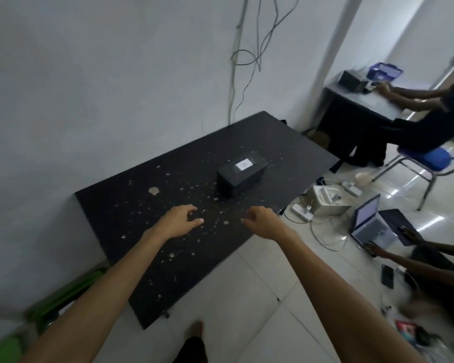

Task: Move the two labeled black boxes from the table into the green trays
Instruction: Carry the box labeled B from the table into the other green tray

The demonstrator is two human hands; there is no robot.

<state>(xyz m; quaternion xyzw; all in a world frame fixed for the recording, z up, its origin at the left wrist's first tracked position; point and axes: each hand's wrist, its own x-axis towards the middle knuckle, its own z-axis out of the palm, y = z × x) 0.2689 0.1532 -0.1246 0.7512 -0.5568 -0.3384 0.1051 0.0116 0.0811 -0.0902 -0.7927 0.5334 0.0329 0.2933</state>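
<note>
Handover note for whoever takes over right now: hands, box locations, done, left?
Left hand: open, empty, over the near part of the table.
Right hand: loosely curled, empty, beside it.
One labeled black box stands mid-table, beyond both hands, untouched.
Green tray is on the floor at the table's left; contents not visible.
Done: a second box isn't in view, possibly already moved.
Left: grasp this box, carry it to the tray.

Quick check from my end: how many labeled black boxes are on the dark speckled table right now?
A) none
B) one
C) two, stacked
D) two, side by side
B: a single black rectangular box with a white label on top stands on the dark speckled table, beyond both empty hands, left hand and right hand; no second box shows on it.
</note>
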